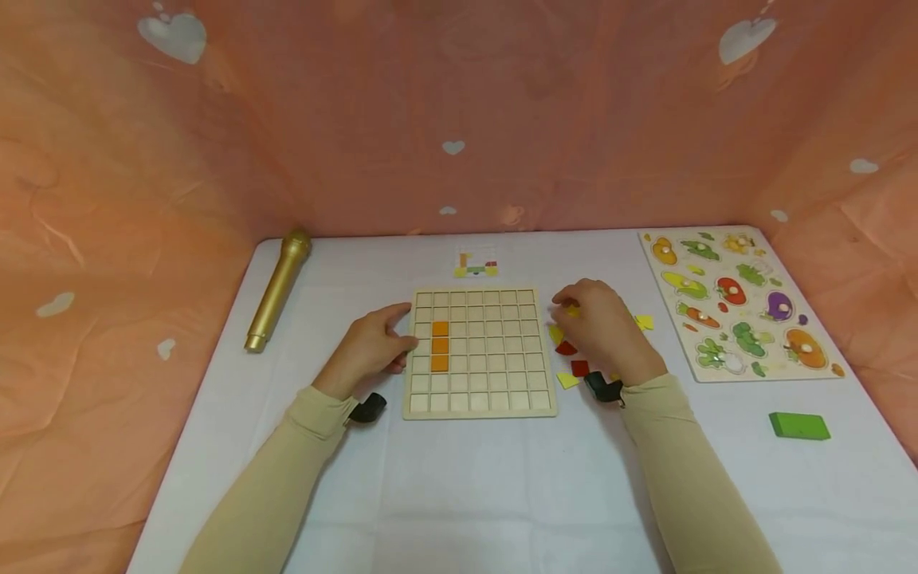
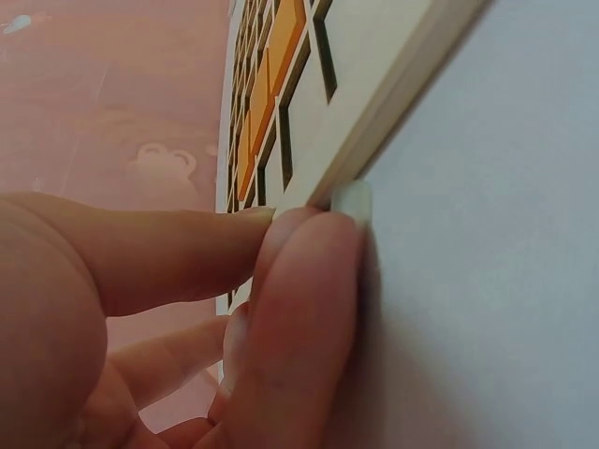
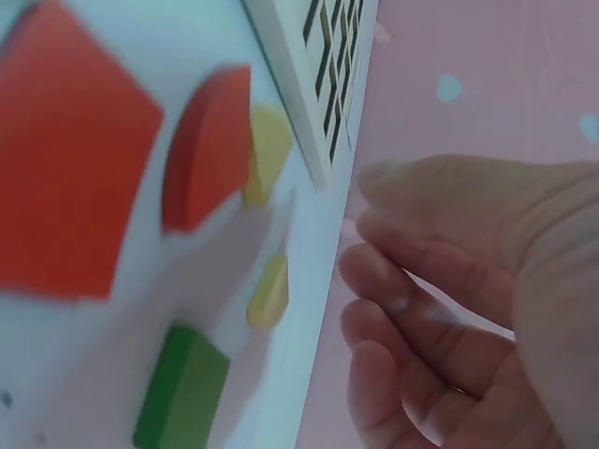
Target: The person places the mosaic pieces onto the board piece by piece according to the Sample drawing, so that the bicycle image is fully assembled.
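A square wooden grid board (image 1: 495,355) lies on the table, with three orange square tiles (image 1: 440,345) stacked in a column in its left part. My left hand (image 1: 369,347) is at the board's left edge. The left wrist view shows its thumb (image 2: 197,253) and a finger (image 2: 309,281) pinching the rim. Over the loose pieces right of the board hovers my right hand (image 1: 598,323), fingers loosely bent, with nothing visible in them. Around it lie a red square (image 1: 579,368), a red rounded piece (image 3: 211,150), yellow pieces (image 1: 568,380) and a green piece (image 3: 182,388).
Behind the board lies a small pattern card (image 1: 476,263). A gold microphone (image 1: 280,291) is at the back left. At the right are a vegetable knob puzzle (image 1: 742,307) and a green block (image 1: 799,426). Orange cloth with hearts (image 1: 459,104) surrounds the white table.
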`<state>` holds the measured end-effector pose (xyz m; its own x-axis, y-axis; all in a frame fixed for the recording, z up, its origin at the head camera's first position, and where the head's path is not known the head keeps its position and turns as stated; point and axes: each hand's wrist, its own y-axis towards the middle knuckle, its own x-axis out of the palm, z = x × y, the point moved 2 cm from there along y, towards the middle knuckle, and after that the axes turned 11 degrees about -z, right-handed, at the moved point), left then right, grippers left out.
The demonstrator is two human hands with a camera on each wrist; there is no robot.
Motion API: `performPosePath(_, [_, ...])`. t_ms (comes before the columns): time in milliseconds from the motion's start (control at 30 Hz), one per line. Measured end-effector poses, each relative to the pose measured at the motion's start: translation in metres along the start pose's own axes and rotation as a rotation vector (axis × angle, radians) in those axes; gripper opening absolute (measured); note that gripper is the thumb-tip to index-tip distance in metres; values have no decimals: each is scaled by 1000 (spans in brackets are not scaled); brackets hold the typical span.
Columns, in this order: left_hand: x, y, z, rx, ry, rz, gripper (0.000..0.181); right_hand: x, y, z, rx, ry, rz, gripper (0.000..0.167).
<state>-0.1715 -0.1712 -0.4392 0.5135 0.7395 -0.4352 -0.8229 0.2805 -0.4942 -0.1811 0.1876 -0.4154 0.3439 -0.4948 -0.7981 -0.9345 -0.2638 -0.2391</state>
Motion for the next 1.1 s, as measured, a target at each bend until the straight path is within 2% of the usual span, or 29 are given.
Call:
performPosePath(200, [0, 0, 1, 10, -25, -1, 74, -8, 2, 10, 0, -53, 6, 32])
performPosePath(433, [1, 1, 1, 12, -21, -4, 74, -11, 2, 19, 49, -53, -9, 35])
performPosePath(933, [1, -1, -1, -11, -12, 5, 75, -8, 6, 20, 87, -43, -30, 33])
performPosePath(1100, [1, 0, 0, 0, -2, 7, 74, -6, 7, 19, 84, -41, -31, 31])
